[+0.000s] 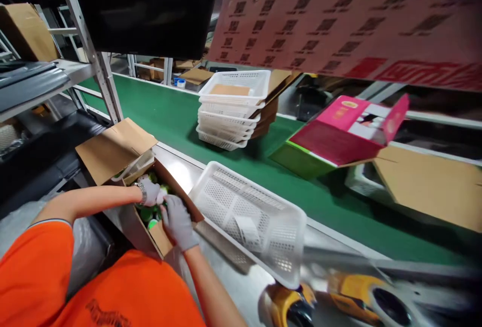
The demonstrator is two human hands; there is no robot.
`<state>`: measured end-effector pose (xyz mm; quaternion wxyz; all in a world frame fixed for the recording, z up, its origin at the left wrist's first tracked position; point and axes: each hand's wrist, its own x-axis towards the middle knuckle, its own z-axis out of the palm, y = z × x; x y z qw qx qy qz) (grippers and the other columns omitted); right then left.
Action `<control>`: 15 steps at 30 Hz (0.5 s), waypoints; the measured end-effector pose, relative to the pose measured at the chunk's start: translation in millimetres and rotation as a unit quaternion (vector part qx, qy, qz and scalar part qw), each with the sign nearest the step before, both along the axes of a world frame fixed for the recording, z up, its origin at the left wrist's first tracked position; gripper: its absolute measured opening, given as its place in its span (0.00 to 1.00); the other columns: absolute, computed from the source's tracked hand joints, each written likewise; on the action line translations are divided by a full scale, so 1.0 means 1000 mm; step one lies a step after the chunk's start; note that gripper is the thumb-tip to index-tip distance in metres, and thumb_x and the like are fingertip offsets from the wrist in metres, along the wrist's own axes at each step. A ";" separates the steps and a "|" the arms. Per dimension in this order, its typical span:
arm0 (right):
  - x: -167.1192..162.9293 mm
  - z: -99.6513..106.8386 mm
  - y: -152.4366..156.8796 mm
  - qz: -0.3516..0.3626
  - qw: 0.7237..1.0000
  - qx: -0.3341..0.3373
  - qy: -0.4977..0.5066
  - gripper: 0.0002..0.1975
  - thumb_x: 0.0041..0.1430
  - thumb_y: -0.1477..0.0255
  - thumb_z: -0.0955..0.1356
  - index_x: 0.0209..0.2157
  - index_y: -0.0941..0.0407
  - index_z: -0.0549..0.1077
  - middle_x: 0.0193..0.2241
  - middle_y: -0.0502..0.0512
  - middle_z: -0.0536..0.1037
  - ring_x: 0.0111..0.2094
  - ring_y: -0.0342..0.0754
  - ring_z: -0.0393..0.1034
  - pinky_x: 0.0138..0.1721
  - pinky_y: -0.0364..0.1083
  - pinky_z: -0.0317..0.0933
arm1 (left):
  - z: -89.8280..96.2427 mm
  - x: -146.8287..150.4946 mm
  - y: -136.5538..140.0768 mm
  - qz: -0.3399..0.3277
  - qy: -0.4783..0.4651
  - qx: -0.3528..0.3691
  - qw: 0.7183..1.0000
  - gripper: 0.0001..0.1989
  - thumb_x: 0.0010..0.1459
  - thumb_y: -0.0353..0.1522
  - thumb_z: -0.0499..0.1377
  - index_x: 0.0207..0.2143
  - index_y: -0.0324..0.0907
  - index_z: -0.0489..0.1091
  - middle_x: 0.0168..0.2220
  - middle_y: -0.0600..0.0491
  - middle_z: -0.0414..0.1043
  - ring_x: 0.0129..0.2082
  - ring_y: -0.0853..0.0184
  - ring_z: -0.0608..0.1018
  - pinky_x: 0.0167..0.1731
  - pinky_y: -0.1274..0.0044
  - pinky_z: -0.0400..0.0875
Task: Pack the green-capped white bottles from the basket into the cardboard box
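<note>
Both my hands wear grey-white gloves and reach into an open cardboard box at my lower left. The box holds several green-and-white items. My left hand, with a watch at the wrist, is down among those items. My right hand is beside it, fingers curled over them. What either hand grips is hidden by the gloves and the box walls. A white perforated plastic basket lies tilted just right of the box, with a small white piece inside.
A green conveyor belt runs behind, carrying a stack of white baskets, a pink and green carton and brown cardboard. A metal rack stands at left. A yellow tool lies at the bottom right.
</note>
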<state>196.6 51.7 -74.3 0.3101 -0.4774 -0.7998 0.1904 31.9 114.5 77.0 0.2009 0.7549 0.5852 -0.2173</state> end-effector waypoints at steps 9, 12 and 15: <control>-0.013 0.044 0.006 0.011 0.975 -0.143 -0.172 0.42 0.74 0.63 0.70 0.82 0.64 0.60 0.85 0.75 0.54 0.79 0.72 0.61 0.74 0.63 0.65 | 0.041 -0.085 0.002 0.056 -0.005 0.252 0.966 0.33 0.74 0.41 0.60 0.74 0.33 0.67 0.69 0.29 0.75 0.68 0.40 0.79 0.66 0.55 0.77; -0.015 0.052 0.011 0.012 0.965 -0.175 -0.194 0.44 0.72 0.59 0.73 0.81 0.63 0.63 0.78 0.76 0.68 0.73 0.72 0.69 0.70 0.62 0.69 | 0.030 -0.115 -0.008 -0.011 -0.053 0.123 0.991 0.28 0.75 0.48 0.58 0.64 0.37 0.79 0.63 0.35 0.82 0.63 0.43 0.83 0.63 0.59 0.79; -0.014 0.055 0.014 0.054 0.964 -0.179 -0.189 0.37 0.71 0.57 0.74 0.74 0.62 0.73 0.64 0.71 0.82 0.63 0.68 0.77 0.66 0.60 0.70 | 0.010 -0.127 -0.019 -0.121 -0.094 0.056 0.987 0.36 0.64 0.62 0.66 0.56 0.43 0.84 0.65 0.38 0.83 0.68 0.37 0.79 0.68 0.54 0.74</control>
